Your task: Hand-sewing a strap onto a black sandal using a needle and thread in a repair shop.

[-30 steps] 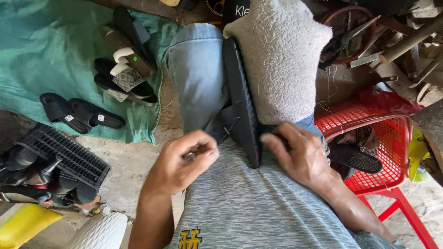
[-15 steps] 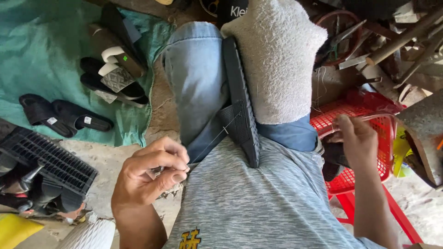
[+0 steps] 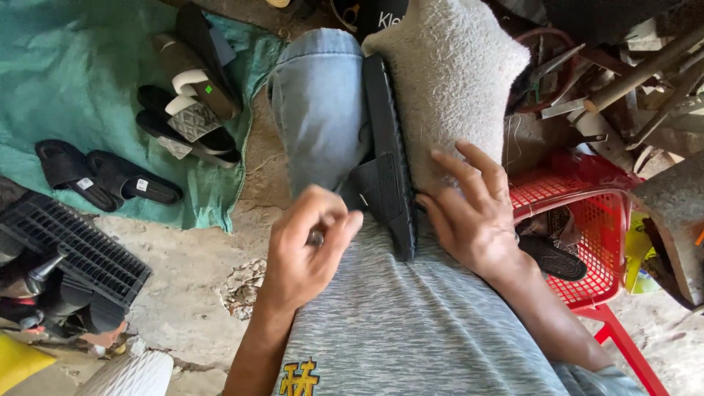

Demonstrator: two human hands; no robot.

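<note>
Pinching a small metal tool (image 3: pixel 316 237) between closed fingers, the left hand (image 3: pixel 304 253) sits just left of the black slipper (image 3: pixel 386 158). The right hand (image 3: pixel 469 213) rests open, fingers spread, against the pale cloth (image 3: pixel 455 81) beside the slipper's sole.

The person wears a grey heathered T-shirt (image 3: pixel 411 323) with a yellow, dark-outlined emblem (image 3: pixel 298 379) low on its front, partly cut off by the frame edge. Above the shirt, light blue denim (image 3: pixel 319 110) covers one leg. The forearms are bare, sleeveless, and both the left hand (image 3: pixel 304 249) and right hand (image 3: pixel 469 216) are ungloved.
</note>
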